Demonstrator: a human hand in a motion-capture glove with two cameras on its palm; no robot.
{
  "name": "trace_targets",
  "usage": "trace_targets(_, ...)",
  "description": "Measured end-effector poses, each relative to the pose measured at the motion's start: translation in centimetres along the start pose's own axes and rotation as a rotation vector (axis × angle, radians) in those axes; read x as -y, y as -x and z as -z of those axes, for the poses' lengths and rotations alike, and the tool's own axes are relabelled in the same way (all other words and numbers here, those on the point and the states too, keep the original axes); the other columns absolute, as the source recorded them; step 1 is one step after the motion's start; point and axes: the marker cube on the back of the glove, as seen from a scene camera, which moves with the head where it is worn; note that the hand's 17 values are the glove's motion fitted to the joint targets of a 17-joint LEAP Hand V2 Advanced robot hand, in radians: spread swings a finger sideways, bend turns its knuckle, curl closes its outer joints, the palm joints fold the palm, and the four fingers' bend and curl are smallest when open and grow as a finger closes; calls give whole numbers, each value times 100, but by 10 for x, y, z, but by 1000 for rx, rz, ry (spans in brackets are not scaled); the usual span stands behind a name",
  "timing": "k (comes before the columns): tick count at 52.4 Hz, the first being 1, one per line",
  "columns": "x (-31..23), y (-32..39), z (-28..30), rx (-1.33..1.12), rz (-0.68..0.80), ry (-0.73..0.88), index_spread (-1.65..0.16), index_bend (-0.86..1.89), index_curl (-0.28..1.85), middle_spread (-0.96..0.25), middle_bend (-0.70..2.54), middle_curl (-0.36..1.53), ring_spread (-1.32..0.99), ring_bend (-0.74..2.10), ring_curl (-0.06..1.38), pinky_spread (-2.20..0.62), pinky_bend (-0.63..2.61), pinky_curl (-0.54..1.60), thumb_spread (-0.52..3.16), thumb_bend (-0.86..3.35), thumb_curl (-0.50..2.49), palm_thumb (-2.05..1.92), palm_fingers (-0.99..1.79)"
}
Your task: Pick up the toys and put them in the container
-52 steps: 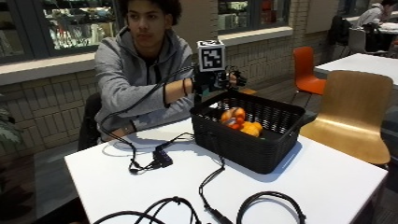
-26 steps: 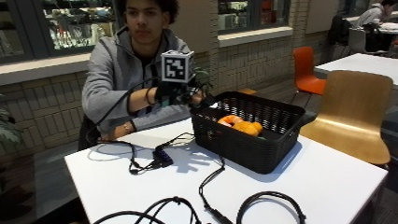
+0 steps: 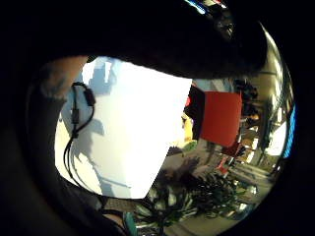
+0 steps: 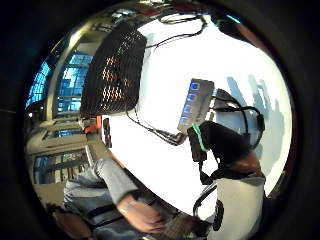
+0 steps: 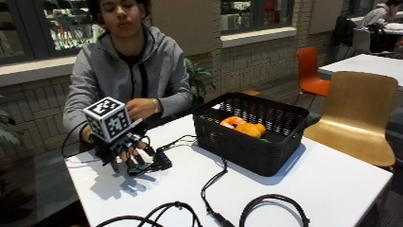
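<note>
Item: my gloved right hand (image 5: 126, 153). I am hovering it low over the white worktop (image 5: 327, 184), near the edge closest to me, fingers (image 5: 133, 156) spread and pointing down, released, holding nothing. Its shadow is falling on the worktop just beneath.

Item: my bare left hand (image 5: 144, 108). I am keeping it against my chest, above the gloved hand, holding nothing that I can make out.

Item: black mesh basket (image 5: 249, 142), the container. It is standing on the worktop at about 3 o'clock from my gloved hand, well apart from it. The thumb side palm view is showing its mesh wall (image 4: 115, 70) across the worktop.

Item: orange toys (image 5: 244, 127). They are lying inside the basket, touching one another; something green is showing beside them, too hidden to identify.

Item: black cables (image 5: 211, 187). One is running from the basket's near wall down across the worktop toward the 6 o'clock edge; others are looping along that edge. A small black plug block (image 5: 159, 163) is lying just beside my gloved fingers.

Item: grey hub with blue lights (image 4: 196, 102), visible in the thumb side palm view, close to my palm.

Item: wooden chair (image 5: 355, 113), standing beyond the worktop at 3 o'clock; an orange chair (image 5: 310, 71) is farther back.
</note>
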Motion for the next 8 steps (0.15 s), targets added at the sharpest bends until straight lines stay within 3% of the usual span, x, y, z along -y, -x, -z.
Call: trace_targets(8,1,-15,-17,113,-33,10,-30,19,38,3,19,42,-6,18,29,5,49,33,151,2,33,20,-3)
